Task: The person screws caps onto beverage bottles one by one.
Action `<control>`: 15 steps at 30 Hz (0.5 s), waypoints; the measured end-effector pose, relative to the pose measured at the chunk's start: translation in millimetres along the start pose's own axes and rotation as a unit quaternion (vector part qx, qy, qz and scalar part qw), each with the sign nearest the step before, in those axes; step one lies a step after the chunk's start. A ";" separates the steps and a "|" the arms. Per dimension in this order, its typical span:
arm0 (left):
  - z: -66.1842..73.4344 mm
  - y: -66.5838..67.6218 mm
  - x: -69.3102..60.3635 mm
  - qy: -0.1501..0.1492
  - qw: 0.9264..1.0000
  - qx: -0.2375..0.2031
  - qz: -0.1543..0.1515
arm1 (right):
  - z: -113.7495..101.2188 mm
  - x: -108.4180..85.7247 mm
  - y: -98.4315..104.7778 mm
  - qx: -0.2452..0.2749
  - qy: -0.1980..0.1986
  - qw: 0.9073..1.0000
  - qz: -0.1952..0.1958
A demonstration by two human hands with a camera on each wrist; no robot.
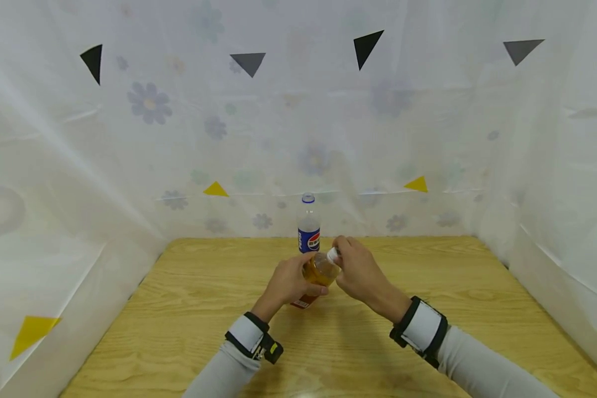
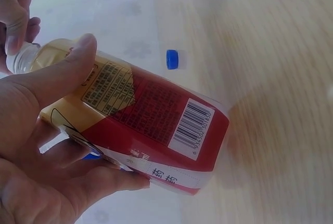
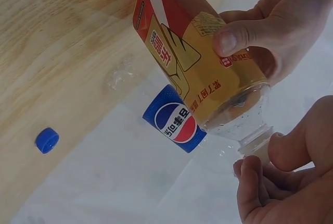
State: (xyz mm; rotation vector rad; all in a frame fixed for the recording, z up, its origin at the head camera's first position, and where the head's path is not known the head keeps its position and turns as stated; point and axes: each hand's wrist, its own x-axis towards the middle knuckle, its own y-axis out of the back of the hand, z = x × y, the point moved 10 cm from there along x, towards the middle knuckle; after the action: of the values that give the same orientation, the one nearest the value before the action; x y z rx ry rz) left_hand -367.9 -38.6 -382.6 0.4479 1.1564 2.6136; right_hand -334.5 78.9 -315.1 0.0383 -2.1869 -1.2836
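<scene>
My left hand [image 1: 289, 282] grips the body of a bottle of amber drink [image 1: 321, 270] with a red and yellow label [image 2: 151, 114], tilted with its neck up to the right in the head view. The thumb and fingers of my right hand [image 1: 360, 272] pinch its white cap [image 1: 333, 255] at the neck. Whether the cap is loose cannot be told. Just behind stands a clear bottle with a blue label [image 1: 309, 239], upright and without a cap. A blue cap [image 3: 47, 140] lies on the table, seen in both wrist views.
The wooden table [image 1: 204, 309] stretches out to both sides of the hands. Behind and beside it hang pale flowered sheets [image 1: 278, 127] with black, grey and yellow triangles on them.
</scene>
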 end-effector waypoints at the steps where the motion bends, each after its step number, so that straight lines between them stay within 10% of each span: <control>1: -0.1 0.2 0.0 0.000 1.000 0.001 0.001 | 0.2 0.2 -0.2 0.000 0.000 1.000 0.002; 15: 0.0 0.7 -1.2 0.005 1.000 0.003 0.004 | -1.5 -1.4 3.0 -0.010 0.032 0.998 0.046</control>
State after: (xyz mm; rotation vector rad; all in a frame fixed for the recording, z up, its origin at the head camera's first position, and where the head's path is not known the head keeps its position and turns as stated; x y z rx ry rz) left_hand -366.9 -39.5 -382.3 0.4421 1.1692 2.6217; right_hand -331.8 79.7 -312.9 -0.0298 -2.0964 -1.2365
